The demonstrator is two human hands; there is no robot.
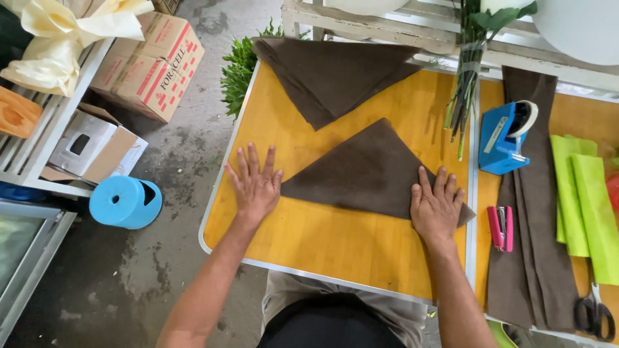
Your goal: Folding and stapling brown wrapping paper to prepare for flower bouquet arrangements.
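We see folded brown wrapping sheet, triangle, flat on yellow bench. Left hand open, palm down beside its left tip; right hand open, pressing right corner. Risk, we judge: uneven pressure lets fold spring open or sheet skew.

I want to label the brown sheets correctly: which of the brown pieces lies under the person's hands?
The folded brown triangle in the table's middle: the left hand is at its left tip and the right hand presses its right corner. The other brown pieces lie untouched.

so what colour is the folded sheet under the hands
Dark brown: the triangular folded sheet lies on the yellow wooden table, seen in the head view.
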